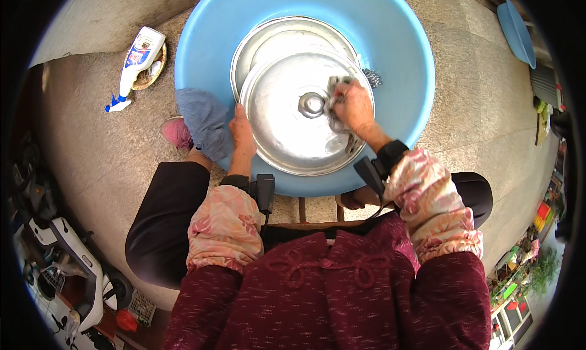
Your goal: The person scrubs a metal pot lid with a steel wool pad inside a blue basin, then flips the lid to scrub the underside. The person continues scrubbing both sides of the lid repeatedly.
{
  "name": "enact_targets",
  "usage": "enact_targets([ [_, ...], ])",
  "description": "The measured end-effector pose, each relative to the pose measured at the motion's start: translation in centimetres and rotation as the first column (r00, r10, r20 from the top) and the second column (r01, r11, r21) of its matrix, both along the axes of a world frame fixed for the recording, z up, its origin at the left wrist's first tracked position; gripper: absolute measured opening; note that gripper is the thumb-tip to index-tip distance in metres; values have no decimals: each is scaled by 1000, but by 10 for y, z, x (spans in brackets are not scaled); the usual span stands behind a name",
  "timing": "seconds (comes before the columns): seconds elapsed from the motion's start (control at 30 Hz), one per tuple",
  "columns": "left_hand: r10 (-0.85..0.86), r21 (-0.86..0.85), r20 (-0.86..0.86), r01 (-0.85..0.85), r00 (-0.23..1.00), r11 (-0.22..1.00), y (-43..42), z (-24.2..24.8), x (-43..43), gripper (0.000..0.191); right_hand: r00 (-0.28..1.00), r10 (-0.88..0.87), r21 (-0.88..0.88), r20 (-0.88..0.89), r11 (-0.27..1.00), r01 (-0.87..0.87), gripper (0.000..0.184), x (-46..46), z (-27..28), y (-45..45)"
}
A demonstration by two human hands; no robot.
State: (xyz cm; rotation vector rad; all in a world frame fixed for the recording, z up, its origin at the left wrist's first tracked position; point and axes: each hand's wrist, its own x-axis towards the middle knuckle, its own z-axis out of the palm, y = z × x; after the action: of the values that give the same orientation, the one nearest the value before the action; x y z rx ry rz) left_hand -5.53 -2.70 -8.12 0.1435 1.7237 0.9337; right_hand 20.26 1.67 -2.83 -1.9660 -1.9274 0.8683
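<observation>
A round metal lid (284, 139) with a raised knob (312, 104) at its centre lies in a large blue plastic tub (419, 75). Beneath it, and partly hidden by it, is another round metal piece (274, 38), a lid or a pan. My left hand (242, 132) grips the upper lid by its left rim. Pressed to the lid just right of the knob, my right hand (354, 105) holds a grey rag (338, 121), which trails down towards the lid's lower right edge. A steel wool scourer (373, 78) rests in the tub beside the lids.
Over the tub's left rim hangs a blue-grey cloth (203, 121). On the concrete floor to the left, a white spray bottle (142, 52) leans across a small round dish (158, 70). A blue basin (516, 34) stands far right; a white scooter (78, 267) is at lower left.
</observation>
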Motion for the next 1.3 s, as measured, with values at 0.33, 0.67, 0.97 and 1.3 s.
enact_targets([
  [0.33, 17, -31, 26, -16, 1000, 999, -2, -12, -3, 64, 995, 101, -81, 23, 992, -99, 18, -2, 4, -23],
  [0.67, 87, 49, 18, -87, 996, 995, -2, -7, 1, 60, 998, 10, -41, -59, 999, -13, 34, 0, -11, 52],
  [0.97, 66, -48, -2, -66, 998, 997, -1, -12, -3, 62, 953, 303, 7, -14, 953, -303, 56, 5, 20, 3],
  [1.3, 25, -75, -43, -29, 999, 997, 0, -5, -1, 63, 997, 69, -175, 34, 983, -62, 46, -15, 29, -7],
])
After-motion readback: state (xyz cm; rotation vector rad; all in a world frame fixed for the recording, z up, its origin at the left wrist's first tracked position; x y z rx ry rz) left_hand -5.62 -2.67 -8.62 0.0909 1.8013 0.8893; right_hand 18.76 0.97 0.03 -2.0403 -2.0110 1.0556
